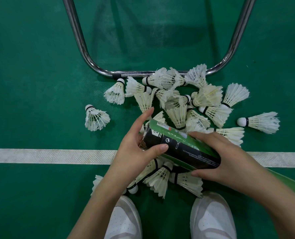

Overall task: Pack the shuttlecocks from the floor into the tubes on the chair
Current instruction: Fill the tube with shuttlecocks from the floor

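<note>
Head view: right hand (224,157) grips the tube (181,147) mid-body, left hand (136,149) cups its open end, thumb on the wall. Shuttlecocks (177,104) lie piled on the floor (40,83) by the chair frame (84,54). Likely light, feathers fragile: take by the cork.

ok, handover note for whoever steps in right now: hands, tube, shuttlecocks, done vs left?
Left hand: at the open end of the tube, fingers curled around its mouth.
Right hand: grips the tube's middle, holding it tilted above the pile.
Shuttlecocks: heaped loose on the green floor by the chrome chair frame; one stray to the left.
Done: what is already inside the tube cannot be seen.
Left: nearly the whole pile to pack; tube goes onto the chair.
</note>
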A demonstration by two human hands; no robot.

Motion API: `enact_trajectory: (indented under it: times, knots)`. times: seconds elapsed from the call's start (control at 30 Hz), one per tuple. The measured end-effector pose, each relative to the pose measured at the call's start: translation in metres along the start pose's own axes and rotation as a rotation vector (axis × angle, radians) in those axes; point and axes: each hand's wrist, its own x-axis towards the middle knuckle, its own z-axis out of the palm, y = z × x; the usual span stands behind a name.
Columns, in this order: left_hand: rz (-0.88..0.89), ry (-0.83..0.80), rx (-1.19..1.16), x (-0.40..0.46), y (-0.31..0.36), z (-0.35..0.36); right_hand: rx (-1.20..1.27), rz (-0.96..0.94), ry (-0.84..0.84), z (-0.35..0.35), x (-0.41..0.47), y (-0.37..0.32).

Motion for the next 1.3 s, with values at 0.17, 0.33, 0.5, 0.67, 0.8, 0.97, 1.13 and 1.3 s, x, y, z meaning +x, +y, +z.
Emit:
enact_trajectory:
  times: [0.17, 0.33, 0.5, 0.67, 0.8, 0.97, 1.13, 1.3]
  knots:
    - [-0.027, 0.055, 0.097, -0.002, -0.007, -0.014, 0.014, -0.011, 0.005, 0.002, 0.001, 0.002]
    - [-0.085, 0.073, 0.222, -0.006, -0.02, -0.04, 0.068, -0.004, 0.035, 0.0, -0.002, 0.006]
    - [-0.155, -0.028, 0.401, -0.011, -0.039, -0.043, 0.068, 0.013, 0.044, -0.004, -0.002, 0.008]
    - [-0.161, -0.065, 0.542, -0.014, -0.05, -0.038, 0.053, 0.017, 0.053, -0.004, -0.002, 0.008]
    - [-0.134, -0.084, 0.686, -0.013, -0.049, -0.035, 0.054, 0.014, 0.056, -0.003, -0.002, 0.009]
    - [-0.1, -0.043, 0.77, -0.014, -0.048, -0.027, 0.06, 0.012, 0.052, -0.003, -0.003, 0.008]
    - [-0.093, 0.108, 0.698, -0.014, -0.048, -0.018, 0.062, 0.01, 0.043, -0.003, -0.003, 0.007]
    - [-0.144, 0.211, 0.529, -0.011, -0.045, -0.015, 0.061, 0.013, 0.04, -0.004, -0.003, 0.007]
